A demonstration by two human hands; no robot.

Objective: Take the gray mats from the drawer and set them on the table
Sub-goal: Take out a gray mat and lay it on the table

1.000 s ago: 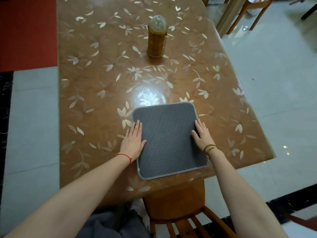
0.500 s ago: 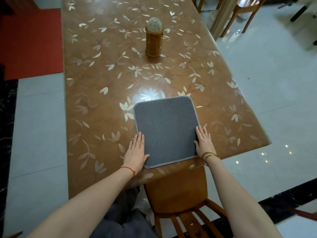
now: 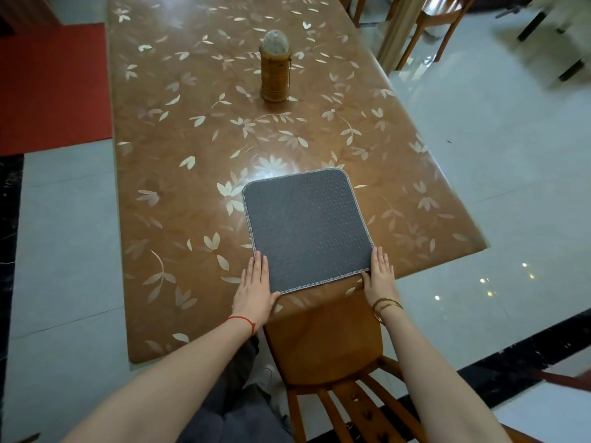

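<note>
A square gray mat [image 3: 305, 227] with light stitched edging lies flat on the brown leaf-patterned table [image 3: 192, 193], close to the near edge. My left hand [image 3: 254, 289] rests flat on the table at the mat's near left corner, fingers together and extended. My right hand [image 3: 380, 276] lies flat at the mat's near right corner, its thumb touching the mat's edge. Neither hand grips anything. No drawer is in view.
A brown cylindrical container with a domed lid [image 3: 275, 70] stands at the table's far middle. A wooden chair [image 3: 323, 340] is tucked under the near edge between my arms. More chairs [image 3: 438, 17] stand at the far right. A red carpet [image 3: 54, 84] lies left.
My hands have slid back along the mat's sides from its middle to its near corners. The view has pulled back and up; the mat lies still.
</note>
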